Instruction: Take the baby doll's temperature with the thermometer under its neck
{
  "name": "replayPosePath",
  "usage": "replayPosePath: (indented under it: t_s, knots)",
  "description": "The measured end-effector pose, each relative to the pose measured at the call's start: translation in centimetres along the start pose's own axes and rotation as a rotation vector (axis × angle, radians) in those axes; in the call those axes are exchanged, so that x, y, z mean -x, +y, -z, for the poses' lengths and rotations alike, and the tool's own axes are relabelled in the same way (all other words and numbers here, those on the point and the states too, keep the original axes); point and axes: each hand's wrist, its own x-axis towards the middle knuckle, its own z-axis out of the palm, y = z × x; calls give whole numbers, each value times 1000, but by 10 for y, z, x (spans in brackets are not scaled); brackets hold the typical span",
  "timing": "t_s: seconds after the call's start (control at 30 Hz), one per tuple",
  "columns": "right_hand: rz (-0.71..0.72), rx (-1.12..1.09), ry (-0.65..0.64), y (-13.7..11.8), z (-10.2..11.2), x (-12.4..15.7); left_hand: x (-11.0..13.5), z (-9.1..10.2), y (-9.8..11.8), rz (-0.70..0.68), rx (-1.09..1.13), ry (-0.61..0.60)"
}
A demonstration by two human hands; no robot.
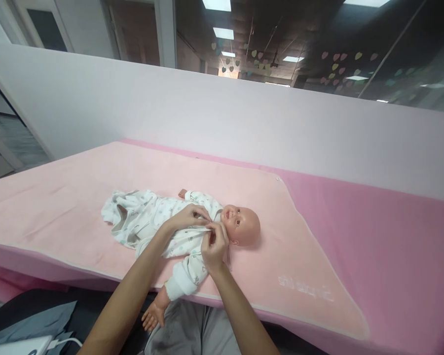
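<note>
A baby doll (248, 224) lies on its back, its bald head to the right. It wears white patterned baby clothes (183, 242), spread out loosely past its body to the left. My left hand (190, 216) pinches the cloth at the doll's chest, near the neck. Right beside it, my right hand (215, 244) has its fingers closed on the front edge of the same clothes. The fingertips of both hands nearly meet just below the doll's chin. What exactly lies between them is too small to make out. One doll arm hangs over the near table edge.
A light pink mat (281, 256) covers much of a darker pink table cover (403, 236). Behind stands a white partition (222, 118) with glass above. At lower left, a white device (25, 346) with a cable rests on dark fabric.
</note>
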Motion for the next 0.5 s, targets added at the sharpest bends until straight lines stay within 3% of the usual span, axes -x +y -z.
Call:
replayPosePath:
  t_s: [0.3,0.5]
  knots:
    - [1,16,62,5,-8,-1,4,2,-2,132,186,115]
    - [25,17,73,7,-9,0,5,2,0,114,242,117]
